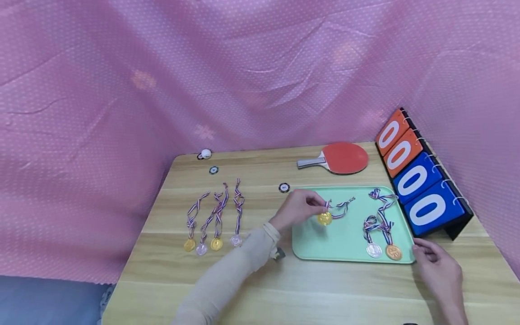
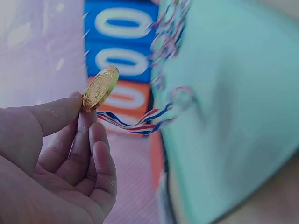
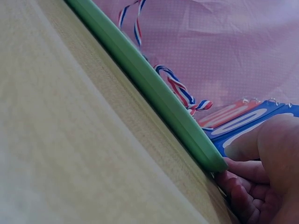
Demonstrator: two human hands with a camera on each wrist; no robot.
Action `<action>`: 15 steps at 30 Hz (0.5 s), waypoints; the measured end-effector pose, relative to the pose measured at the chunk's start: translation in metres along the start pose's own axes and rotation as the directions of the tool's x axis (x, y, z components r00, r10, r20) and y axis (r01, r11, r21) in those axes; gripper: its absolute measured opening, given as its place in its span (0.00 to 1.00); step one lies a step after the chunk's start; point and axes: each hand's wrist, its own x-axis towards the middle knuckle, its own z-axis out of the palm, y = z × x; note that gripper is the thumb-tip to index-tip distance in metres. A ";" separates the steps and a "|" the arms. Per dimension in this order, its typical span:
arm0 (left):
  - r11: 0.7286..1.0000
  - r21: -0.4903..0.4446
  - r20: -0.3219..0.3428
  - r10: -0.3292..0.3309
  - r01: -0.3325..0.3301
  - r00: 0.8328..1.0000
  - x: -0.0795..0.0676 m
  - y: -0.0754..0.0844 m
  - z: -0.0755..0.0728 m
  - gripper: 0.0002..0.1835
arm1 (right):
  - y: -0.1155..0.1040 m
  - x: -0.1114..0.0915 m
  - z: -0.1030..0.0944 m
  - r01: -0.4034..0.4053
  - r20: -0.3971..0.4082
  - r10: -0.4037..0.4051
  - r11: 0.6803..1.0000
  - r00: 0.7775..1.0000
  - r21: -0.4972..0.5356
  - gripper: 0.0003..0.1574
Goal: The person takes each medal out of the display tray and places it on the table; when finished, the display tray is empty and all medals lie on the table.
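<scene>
My left hand (image 1: 299, 207) pinches a gold medal (image 2: 100, 88) between thumb and fingers over the left part of the green tray (image 1: 325, 248). The medal's striped red, white and blue ribbon (image 2: 135, 122) trails down to the tray. At the tray's near right corner, my right hand (image 1: 440, 271) holds the rim, thumb above and fingers at the edge, as the right wrist view shows. A silver medal (image 1: 373, 250) and a bronze medal (image 1: 393, 252) lie on the tray's right side with tangled ribbons.
Left on the table lie gold medals (image 1: 189, 245) and silver medals (image 1: 236, 240) with ribbons. A red table tennis bat (image 1: 345, 158) lies behind the tray, a flip scoreboard (image 1: 422, 180) right. Round chips (image 1: 284, 188) and a white ball (image 1: 206, 154) sit toward the back.
</scene>
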 end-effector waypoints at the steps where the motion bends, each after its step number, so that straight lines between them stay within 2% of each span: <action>1: 1.000 -0.017 -0.006 0.010 -0.010 1.000 0.003 0.002 -0.007 0.04 | 0.001 0.000 -0.002 -0.004 -0.002 0.004 1.000 1.000 0.001 0.26; 7: 0.997 -0.059 -0.064 0.048 -0.052 0.997 0.018 0.006 -0.063 0.06 | 0.003 -0.002 -0.006 -0.005 -0.016 0.005 1.000 1.000 -0.003 0.25; 11: 0.996 -0.069 -0.136 0.045 -0.055 0.990 0.025 0.008 -0.108 0.09 | 0.001 -0.002 -0.003 0.024 -0.018 -0.024 1.000 1.000 0.007 0.24; 15: 0.991 -0.120 -0.219 0.035 -0.062 0.975 0.026 0.011 -0.157 0.11 | -0.001 -0.002 0.000 0.040 -0.018 -0.040 0.999 0.999 0.010 0.24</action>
